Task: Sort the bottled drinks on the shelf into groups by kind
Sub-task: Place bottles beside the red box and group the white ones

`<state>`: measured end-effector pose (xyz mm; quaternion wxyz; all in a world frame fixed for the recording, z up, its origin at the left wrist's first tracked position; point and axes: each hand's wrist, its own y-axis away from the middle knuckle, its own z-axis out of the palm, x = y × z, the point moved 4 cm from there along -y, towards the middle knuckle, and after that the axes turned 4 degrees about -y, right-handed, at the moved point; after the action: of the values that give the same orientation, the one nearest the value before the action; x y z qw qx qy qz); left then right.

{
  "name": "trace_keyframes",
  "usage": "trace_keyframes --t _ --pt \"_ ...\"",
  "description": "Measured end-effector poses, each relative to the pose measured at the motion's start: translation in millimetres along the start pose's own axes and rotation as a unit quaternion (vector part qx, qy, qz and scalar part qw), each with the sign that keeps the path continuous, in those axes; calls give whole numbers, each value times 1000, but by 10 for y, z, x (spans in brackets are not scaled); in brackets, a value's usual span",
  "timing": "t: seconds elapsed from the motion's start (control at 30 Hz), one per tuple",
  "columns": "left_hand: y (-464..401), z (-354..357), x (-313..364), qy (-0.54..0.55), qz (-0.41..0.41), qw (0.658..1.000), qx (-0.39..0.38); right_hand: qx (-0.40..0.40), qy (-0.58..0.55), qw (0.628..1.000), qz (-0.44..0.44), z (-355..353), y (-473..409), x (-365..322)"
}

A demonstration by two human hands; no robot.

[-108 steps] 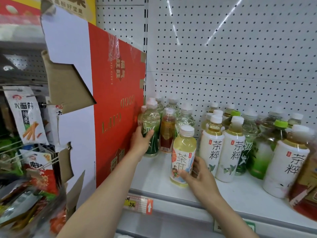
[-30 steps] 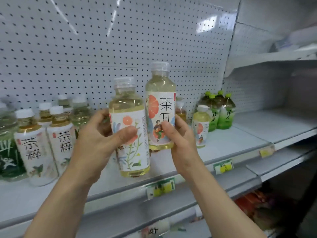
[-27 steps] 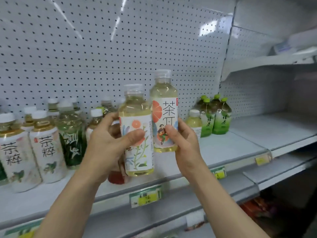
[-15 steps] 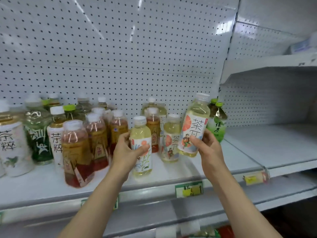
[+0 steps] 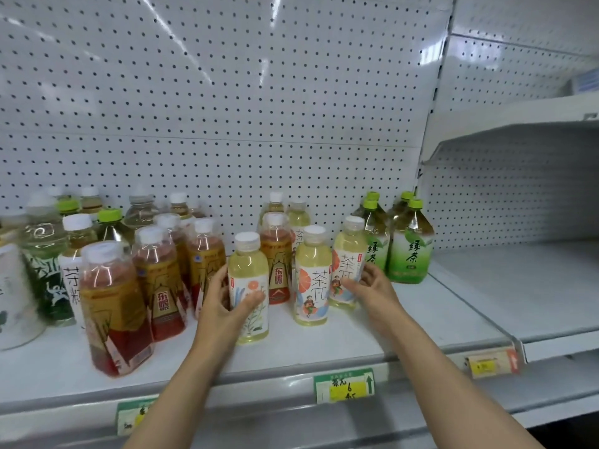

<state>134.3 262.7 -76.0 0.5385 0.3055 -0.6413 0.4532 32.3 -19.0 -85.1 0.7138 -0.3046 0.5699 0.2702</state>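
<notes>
Currently left hand [image 5: 227,306] grips the flower-label bottle [image 5: 249,286] at 6 o'clock on the shelf [image 5: 324,348]; right hand [image 5: 372,290] wraps the orange-label bottle [image 5: 348,260] at 3 o'clock. Full, rigid, probably slick plastic: grip mid-label, not the cap.

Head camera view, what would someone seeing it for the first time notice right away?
Two bare hands reach onto a white shelf at centre: the left hand wraps a pale yellow floral bottle, the right hand holds a pale yellow orange-slice bottle. Red-amber bottles crowd the left. Green tea bottles stand just right of the hands, before the pegboard.
</notes>
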Motion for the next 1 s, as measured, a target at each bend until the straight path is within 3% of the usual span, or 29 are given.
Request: trace_keyframes --t 0.27,0.43,0.5,0.57,0.63,0.8,1.0 --pt "-18 12 -26 10 1 1000 4 -94 56 994 8 207 -296 34" --pt "-44 14 -38 21 1 1000 9 28 47 998 -36 210 12 -267" --pt "-48 23 -27 24 9 1000 9 -33 69 996 -42 393 214 -310" --pt "-31 31 -30 26 14 1000 9 -76 167 982 -49 569 321 -263" --pt "-16 33 -23 32 17 999 11 -39 225 971 -64 614 315 -263" --pt "-28 40 -14 34 15 999 8 59 252 963 -76 417 108 -286" --pt "-8 26 -16 33 16 999 10 86 319 940 -88 447 -158 -341"
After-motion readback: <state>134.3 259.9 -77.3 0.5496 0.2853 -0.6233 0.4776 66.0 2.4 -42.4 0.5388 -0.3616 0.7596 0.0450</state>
